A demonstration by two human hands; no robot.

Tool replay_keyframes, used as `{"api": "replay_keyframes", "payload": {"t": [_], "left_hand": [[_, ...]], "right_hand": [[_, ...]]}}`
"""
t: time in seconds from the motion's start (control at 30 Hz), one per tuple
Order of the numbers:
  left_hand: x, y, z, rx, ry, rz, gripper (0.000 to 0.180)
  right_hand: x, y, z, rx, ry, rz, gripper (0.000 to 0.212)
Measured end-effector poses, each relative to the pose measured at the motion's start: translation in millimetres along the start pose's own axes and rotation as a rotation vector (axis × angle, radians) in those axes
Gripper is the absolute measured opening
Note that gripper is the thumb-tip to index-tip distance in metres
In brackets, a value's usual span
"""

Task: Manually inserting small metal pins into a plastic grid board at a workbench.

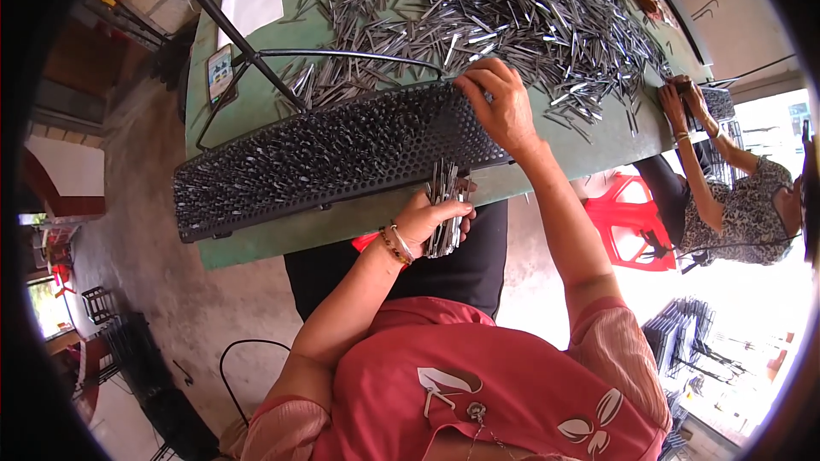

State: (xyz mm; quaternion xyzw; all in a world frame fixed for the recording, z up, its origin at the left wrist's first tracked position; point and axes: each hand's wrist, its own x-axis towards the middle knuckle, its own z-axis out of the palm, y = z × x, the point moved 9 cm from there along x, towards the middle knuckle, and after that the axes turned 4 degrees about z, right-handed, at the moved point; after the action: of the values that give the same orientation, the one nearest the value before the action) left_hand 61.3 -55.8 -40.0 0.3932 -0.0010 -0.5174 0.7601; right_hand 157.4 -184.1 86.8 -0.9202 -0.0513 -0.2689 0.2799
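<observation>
My left hand (416,220) is closed around a bundle of thin dark metal strips (443,235), which stand upright in the fist just off the table's near edge. Over the right end of a long black perforated rack (444,130) is my right hand (504,107), its fingers bent and pressed together near the far rim. Whatever those fingertips hold is too hidden to tell. Most of the rack's holes, from its left end to past the middle, are filled with upright strips; bare holes show near my right hand. The rack lies slantwise along the near side of the green table (248,248).
A large heap of loose strips (521,17) covers the table beyond the rack. A black metal frame (243,47), a phone (219,72) and white paper (254,10) are at the left. At the right, another person (739,205) works beside a red plastic stool (619,222).
</observation>
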Motion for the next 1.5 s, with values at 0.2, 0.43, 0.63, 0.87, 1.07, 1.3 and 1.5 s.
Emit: {"api": "replay_keyframes", "payload": {"t": [0.2,0.43,0.63,0.87,1.07,1.3,1.5], "left_hand": [[1.0,3.3,1.8,0.021,-0.022,0.025,0.035],[-2.3,10.7,3.3,0.040,-0.010,0.065,0.037],[-1.3,11.3,7.3,0.014,-0.012,0.071,0.036],[-4.7,25.6,6.4,-0.033,0.054,0.161,0.032],[-0.7,21.6,5.1,-0.011,0.074,0.165,0.035],[7.9,0.7,4.4,-0.086,0.072,0.010,0.035],[1.7,3.5,-1.0,-0.035,0.069,0.022,0.033]], "right_hand": [[-9.1,-4.8,12.2,-0.095,-0.013,-0.108,0.012],[-8.4,-9.0,10.8,-0.139,-0.015,-0.065,0.013],[-8.2,-9.4,5.8,-0.130,0.005,-0.022,0.017],[-50.0,0.2,22.1,0.381,-0.662,0.445,0.026],[-50.6,18.8,6.3,0.589,-0.428,0.703,0.022],[-9.4,19.7,-10.0,0.252,0.122,0.213,0.018],[-11.1,7.6,-5.8,0.122,0.140,0.064,0.017]]}}
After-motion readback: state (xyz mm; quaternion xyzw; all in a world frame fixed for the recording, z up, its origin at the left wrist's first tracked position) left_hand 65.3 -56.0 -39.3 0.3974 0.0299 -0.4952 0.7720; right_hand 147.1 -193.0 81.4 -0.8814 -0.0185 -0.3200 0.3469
